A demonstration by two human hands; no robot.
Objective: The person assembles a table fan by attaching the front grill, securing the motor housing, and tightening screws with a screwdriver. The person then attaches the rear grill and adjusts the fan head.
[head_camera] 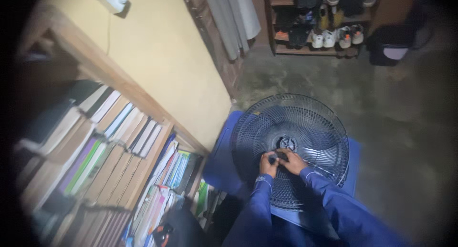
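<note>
A round electric fan [305,127] with a dark wire grille lies face-up on a blue surface [224,156] on the floor. Its hub [287,143] sits at the grille's centre. My left hand [268,164] and my right hand [292,162] meet just below the hub, fingers curled around a small dark part [278,157] on the grille. Which hand actually grips it is hard to tell in the dim, blurred view. Both arms wear blue sleeves.
A wooden bookshelf [109,151] packed with books stands at the left against a yellow wall [162,51]. A shoe rack [319,25] with several shoes is at the back. A dark bin [391,46] stands beside it. Grey concrete floor [396,132] lies to the right.
</note>
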